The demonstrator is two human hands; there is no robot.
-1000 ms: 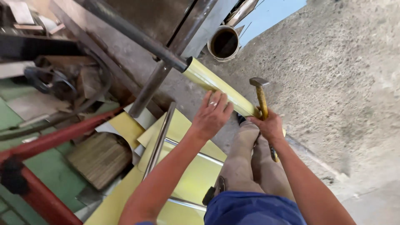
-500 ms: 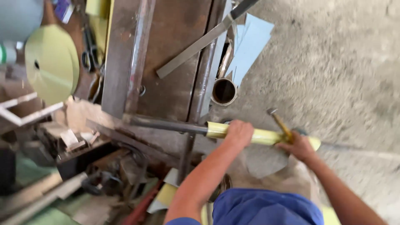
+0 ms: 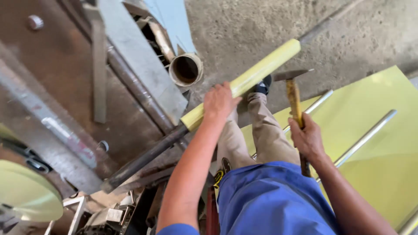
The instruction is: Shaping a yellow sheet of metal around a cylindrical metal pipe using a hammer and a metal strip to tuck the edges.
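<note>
Head view: at frame centre the left hand [image 3: 219,101] presses flat, fingers spread rather than closed, on a yellow-green sheet-metal tube [image 3: 244,82] sleeved over a dark steel bar [image 3: 143,159]. The tube's long axis runs diagonally, its free end pointing to the upper right. At right of centre the right hand [image 3: 308,138] is closed around the handle of a hammer [image 3: 292,93], head uppermost. A misjudged blow could land on the steadying fingers, or dent the thin tube.
</note>
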